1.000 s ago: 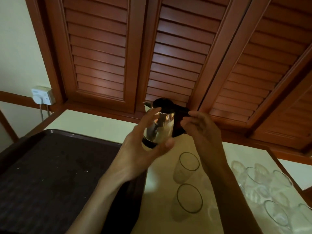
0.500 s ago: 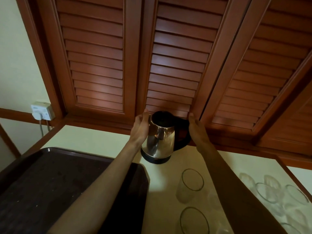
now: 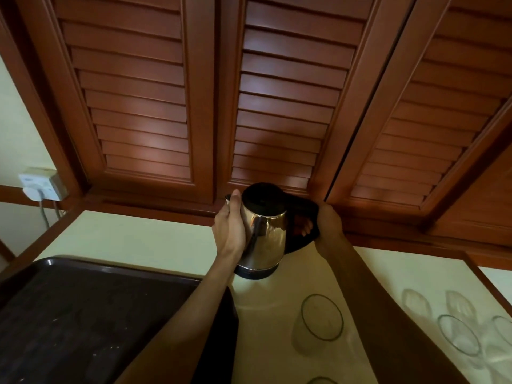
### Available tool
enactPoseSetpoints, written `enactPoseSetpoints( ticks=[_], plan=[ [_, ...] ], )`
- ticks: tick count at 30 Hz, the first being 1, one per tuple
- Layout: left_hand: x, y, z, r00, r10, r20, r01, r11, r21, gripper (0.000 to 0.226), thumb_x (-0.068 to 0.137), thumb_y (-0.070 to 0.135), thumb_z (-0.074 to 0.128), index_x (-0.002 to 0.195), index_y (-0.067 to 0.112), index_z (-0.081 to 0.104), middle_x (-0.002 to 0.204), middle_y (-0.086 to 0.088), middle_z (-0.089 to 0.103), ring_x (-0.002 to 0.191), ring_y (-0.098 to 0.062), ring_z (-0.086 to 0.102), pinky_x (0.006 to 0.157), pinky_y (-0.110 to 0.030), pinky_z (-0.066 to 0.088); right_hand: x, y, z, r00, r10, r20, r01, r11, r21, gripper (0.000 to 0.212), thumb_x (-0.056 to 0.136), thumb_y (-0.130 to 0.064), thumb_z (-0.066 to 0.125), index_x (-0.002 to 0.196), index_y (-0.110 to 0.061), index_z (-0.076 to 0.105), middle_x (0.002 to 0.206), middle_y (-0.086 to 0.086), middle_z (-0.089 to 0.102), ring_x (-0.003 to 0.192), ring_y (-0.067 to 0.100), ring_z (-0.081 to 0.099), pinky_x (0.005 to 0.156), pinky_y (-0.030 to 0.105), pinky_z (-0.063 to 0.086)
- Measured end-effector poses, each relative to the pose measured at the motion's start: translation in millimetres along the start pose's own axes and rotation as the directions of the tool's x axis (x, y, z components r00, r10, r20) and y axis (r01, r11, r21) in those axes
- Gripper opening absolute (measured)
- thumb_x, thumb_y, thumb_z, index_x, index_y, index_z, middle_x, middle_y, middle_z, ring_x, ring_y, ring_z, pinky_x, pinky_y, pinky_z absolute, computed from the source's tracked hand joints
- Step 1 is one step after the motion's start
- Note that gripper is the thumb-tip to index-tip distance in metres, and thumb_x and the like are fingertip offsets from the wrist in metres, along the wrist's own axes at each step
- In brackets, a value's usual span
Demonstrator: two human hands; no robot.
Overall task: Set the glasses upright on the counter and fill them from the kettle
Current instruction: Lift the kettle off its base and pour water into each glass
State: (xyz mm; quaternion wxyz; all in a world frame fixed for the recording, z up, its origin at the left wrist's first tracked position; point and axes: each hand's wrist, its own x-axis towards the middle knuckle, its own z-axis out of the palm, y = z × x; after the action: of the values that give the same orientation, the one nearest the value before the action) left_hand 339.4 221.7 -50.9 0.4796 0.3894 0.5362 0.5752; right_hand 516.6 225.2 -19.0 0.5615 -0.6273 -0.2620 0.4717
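A steel kettle [image 3: 266, 234] with a black lid and black handle stands upright at the back of the pale counter [image 3: 133, 236]. My left hand [image 3: 228, 228] is pressed against its left side near the spout. My right hand [image 3: 328, 220] wraps the black handle on the right. In front of the kettle an upright clear glass [image 3: 321, 318] stands on the counter, and the rim of a second glass [image 3: 321, 380] shows at the bottom edge. Several more clear glasses [image 3: 458, 333] are clustered at the right.
A dark brown tray [image 3: 83, 314] fills the left of the counter. Wooden louvred doors [image 3: 271, 92] rise right behind the kettle. A wall socket with a plug [image 3: 41, 184] sits at the far left. A wooden rim [image 3: 487, 275] borders the counter's right side.
The kettle, held up in front of me a second ago, now stands farther back on the counter. My right hand has closed around the handle, and the view has tilted upward.
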Motion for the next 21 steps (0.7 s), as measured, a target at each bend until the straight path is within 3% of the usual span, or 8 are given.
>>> enactPoseSetpoints(
  ticks=[5,10,14,17,21],
  plan=[
    [-2,7,1,0.998,0.021,-0.055,-0.02,1.0,0.016,0.051,0.101,0.056,0.045,0.094,0.016,0.074,0.097,-0.004,0.074,0.101,-0.02,0.068,0.098,-0.04,0.048,-6,-1,6,0.998,-0.011,-0.058,0.016,0.995,0.094,0.036,0.095,-0.023,0.06,0.062,-0.009,0.056,0.038,0.001,0.043,0.032,0.015,0.042,0.038,0.023,0.034],
    [-5,23,-3,0.998,0.054,-0.041,-0.053,0.998,0.037,0.068,0.085,0.073,0.039,0.09,0.017,0.077,0.095,-0.006,0.076,0.102,-0.024,0.068,0.105,-0.049,0.047,-16,-10,7,0.995,-0.046,-0.085,0.057,0.99,0.132,0.039,0.092,-0.022,0.062,0.056,-0.007,0.054,0.038,0.004,0.039,0.035,0.019,0.038,0.038,0.024,0.031],
    [-10,54,-1,0.999,0.04,-0.019,-0.039,0.999,0.02,0.067,0.078,0.08,0.039,0.084,0.026,0.078,0.097,-0.005,0.078,0.104,-0.026,0.069,0.107,-0.051,0.047,-31,-30,5,0.995,-0.051,-0.081,0.068,0.972,0.224,0.022,0.085,-0.027,0.067,0.082,-0.005,0.064,0.051,0.003,0.048,0.043,0.017,0.045,0.041,0.025,0.035],
    [-14,76,-4,0.992,0.046,0.117,-0.043,0.999,-0.027,0.065,0.082,0.078,0.047,0.094,0.024,0.08,0.098,-0.006,0.081,0.102,-0.026,0.074,0.106,-0.051,0.05,-51,-51,-1,0.996,-0.075,-0.047,0.085,0.958,0.274,0.026,0.091,-0.029,0.065,0.073,-0.01,0.062,0.043,0.001,0.042,0.038,0.015,0.039,0.043,0.027,0.032],
    [-31,117,-17,0.944,0.048,0.326,0.004,0.987,-0.158,0.051,0.093,0.065,0.051,0.113,0.025,0.074,0.119,-0.006,0.074,0.116,-0.028,0.066,0.101,-0.051,0.049,-87,-81,-16,0.995,-0.097,-0.038,0.104,0.946,0.308,0.022,0.094,-0.032,0.065,0.082,-0.013,0.065,0.048,0.0,0.045,0.043,0.013,0.04,0.045,0.027,0.036]
  ],
)
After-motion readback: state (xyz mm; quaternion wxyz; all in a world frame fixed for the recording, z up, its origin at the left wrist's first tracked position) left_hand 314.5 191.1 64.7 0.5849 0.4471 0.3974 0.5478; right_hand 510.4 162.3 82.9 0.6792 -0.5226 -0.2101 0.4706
